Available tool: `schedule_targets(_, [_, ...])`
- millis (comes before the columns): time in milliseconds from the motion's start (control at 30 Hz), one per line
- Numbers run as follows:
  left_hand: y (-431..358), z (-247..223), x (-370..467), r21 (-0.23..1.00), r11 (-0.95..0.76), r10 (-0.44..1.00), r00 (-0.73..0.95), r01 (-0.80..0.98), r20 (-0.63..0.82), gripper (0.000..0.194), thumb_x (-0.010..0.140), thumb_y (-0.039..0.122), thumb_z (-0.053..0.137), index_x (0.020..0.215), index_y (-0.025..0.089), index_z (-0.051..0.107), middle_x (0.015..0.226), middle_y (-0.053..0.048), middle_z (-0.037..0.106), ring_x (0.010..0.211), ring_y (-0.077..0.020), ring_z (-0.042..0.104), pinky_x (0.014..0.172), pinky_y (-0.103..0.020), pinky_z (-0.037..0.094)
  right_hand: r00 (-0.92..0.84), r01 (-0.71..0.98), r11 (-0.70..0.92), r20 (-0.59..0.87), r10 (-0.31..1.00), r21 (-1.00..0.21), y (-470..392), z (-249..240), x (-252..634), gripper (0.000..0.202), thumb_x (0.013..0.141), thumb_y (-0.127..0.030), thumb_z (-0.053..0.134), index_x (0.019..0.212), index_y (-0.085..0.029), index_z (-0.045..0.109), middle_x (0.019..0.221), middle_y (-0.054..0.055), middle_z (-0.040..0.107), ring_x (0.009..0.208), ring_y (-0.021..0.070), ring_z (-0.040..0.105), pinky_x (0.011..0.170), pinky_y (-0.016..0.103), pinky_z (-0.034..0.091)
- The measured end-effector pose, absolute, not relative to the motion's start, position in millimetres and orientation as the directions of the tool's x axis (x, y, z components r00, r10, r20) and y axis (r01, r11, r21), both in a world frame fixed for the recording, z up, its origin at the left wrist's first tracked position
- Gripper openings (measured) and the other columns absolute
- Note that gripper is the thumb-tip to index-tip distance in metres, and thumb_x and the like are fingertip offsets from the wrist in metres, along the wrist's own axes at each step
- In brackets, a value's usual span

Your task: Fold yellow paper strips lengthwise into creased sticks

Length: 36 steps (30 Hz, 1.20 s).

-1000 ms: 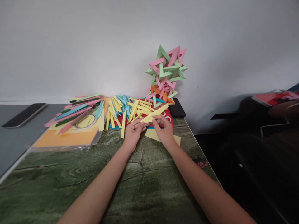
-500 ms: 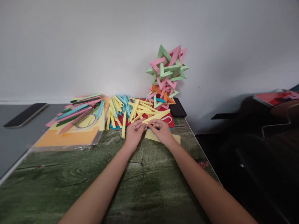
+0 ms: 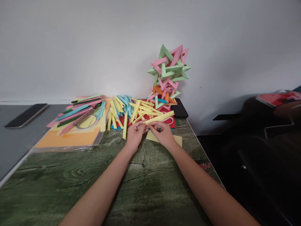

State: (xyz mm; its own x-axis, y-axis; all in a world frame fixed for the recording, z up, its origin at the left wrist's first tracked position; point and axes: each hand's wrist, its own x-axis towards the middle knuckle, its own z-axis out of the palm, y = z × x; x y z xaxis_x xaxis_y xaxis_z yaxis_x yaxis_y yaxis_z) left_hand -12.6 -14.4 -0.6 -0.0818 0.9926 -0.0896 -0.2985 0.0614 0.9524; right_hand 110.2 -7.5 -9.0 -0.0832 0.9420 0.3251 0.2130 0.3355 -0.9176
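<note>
My left hand [image 3: 135, 135] and my right hand [image 3: 162, 133] meet fingertip to fingertip near the far side of the green wood-patterned table [image 3: 141, 182]. Both pinch the near end of a folded yellow paper strip [image 3: 161, 117], whose other end slants up to the right. Beneath my right hand lies a flat pale yellow paper [image 3: 178, 140]. Just beyond the hands is a pile of folded yellow strips [image 3: 148, 110], with light blue strips [image 3: 127, 108] to its left. The fingertips hide the strip's held end.
Pink and green paper stars [image 3: 172, 67] stand stacked at the back, beside a dark phone [image 3: 180, 109]. Colored strips [image 3: 77, 111], scissors [image 3: 87, 127] and orange paper [image 3: 68, 139] lie left. Another phone [image 3: 27, 116] rests on the grey surface.
The yellow strip between my fingers has tilted slightly, its far end a little further right. Both hands remain in nearly the same place.
</note>
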Motion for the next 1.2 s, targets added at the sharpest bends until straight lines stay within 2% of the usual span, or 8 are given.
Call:
schedule_targets(200, [-15.7, 2.3, -12.1, 0.959, 0.072, 0.993, -0.066, -0.275, -0.093, 0.035, 0.063, 0.029, 0.067, 0.093, 0.011, 0.063, 0.080, -0.008, 0.068, 0.075, -0.0158, 0.064, 0.077, -0.029, 0.048, -0.051, 0.262, 0.362, 0.361, 0.931, -0.895, -8.5, -10.7, 109.3, 0.018, 0.070, -0.033, 0.054, 0.076, -0.019, 0.063, 0.049, -0.004, 0.045, 0.045, 0.0085, 0.038, 0.046, 0.022, 0.031])
schedule_targets(333, [-15.2, 3.3, -11.9, 0.949, 0.087, 0.990, -0.079, -0.304, -0.117, 0.031, 0.066, 0.027, 0.065, 0.092, 0.012, 0.062, 0.083, -0.009, 0.068, 0.080, -0.0180, 0.064, 0.076, -0.030, 0.049, 0.117, 0.159, 0.344, 0.364, 0.924, -0.925, -6.4, -8.4, 110.2, 0.018, 0.065, -0.031, 0.061, 0.077, -0.020, 0.052, 0.053, -0.006, 0.045, 0.046, 0.0080, 0.041, 0.045, 0.020, 0.033])
schedule_targets(433, [-14.4, 2.8, -12.4, 0.945, 0.086, 0.993, -0.051, -0.316, -0.107, 0.029, 0.068, 0.026, 0.063, 0.093, 0.013, 0.062, 0.088, -0.009, 0.067, 0.083, -0.0195, 0.063, 0.077, -0.031, 0.049, 0.199, 0.140, 0.308, 0.331, 0.922, -0.941, -3.0, -8.8, 112.2, 0.023, 0.062, -0.033, 0.065, 0.068, -0.019, 0.048, 0.056, -0.004, 0.049, 0.049, 0.0085, 0.045, 0.047, 0.021, 0.037])
schedule_targets(633, [-14.3, -0.9, -13.2, 0.964, 0.058, 0.998, -0.003, -0.260, -0.061, 0.032, 0.069, 0.030, 0.062, 0.097, 0.015, 0.061, 0.086, -0.008, 0.068, 0.083, -0.0199, 0.063, 0.074, -0.031, 0.049, 0.030, 0.128, 0.258, 0.264, 0.964, -0.958, 2.7, -16.7, 116.0, 0.022, 0.064, -0.038, 0.061, 0.064, -0.017, 0.056, 0.060, 0.001, 0.058, 0.055, 0.0117, 0.051, 0.054, 0.025, 0.042])
schedule_targets(767, [-14.7, -1.8, -11.9, 0.974, 0.036, 0.999, 0.030, -0.224, -0.030, 0.028, 0.069, 0.033, 0.061, 0.092, 0.015, 0.062, 0.087, -0.008, 0.068, 0.083, -0.0201, 0.063, 0.074, -0.030, 0.049, -0.015, 0.113, 0.252, 0.252, 0.968, -0.961, 3.0, -17.8, 117.1, 0.024, 0.068, -0.041, 0.057, 0.066, -0.017, 0.058, 0.063, 0.002, 0.060, 0.059, 0.0131, 0.054, 0.059, 0.026, 0.044])
schedule_targets(1000, [-15.9, -0.4, -10.7, 0.983, 0.040, 0.995, 0.099, -0.177, -0.023, 0.028, 0.070, 0.038, 0.059, 0.084, 0.015, 0.063, 0.085, -0.009, 0.068, 0.081, -0.0200, 0.063, 0.070, -0.029, 0.048, 0.027, 0.021, 0.253, 0.253, 0.967, -0.967, 4.9, -17.6, 116.1, 0.025, 0.065, -0.039, 0.061, 0.077, -0.018, 0.055, 0.066, 0.001, 0.060, 0.061, 0.0125, 0.056, 0.060, 0.025, 0.046])
schedule_targets(1200, [-16.7, -1.8, -10.3, 0.991, 0.033, 0.990, 0.138, -0.134, -0.014, 0.030, 0.071, 0.040, 0.058, 0.087, 0.015, 0.063, 0.084, -0.008, 0.068, 0.078, -0.0191, 0.064, 0.068, -0.028, 0.048, 0.054, -0.013, 0.231, 0.230, 0.972, -0.973, 7.4, -20.6, 118.4, 0.024, 0.064, -0.041, 0.062, 0.063, -0.017, 0.059, 0.061, 0.001, 0.059, 0.059, 0.0131, 0.054, 0.057, 0.025, 0.045])
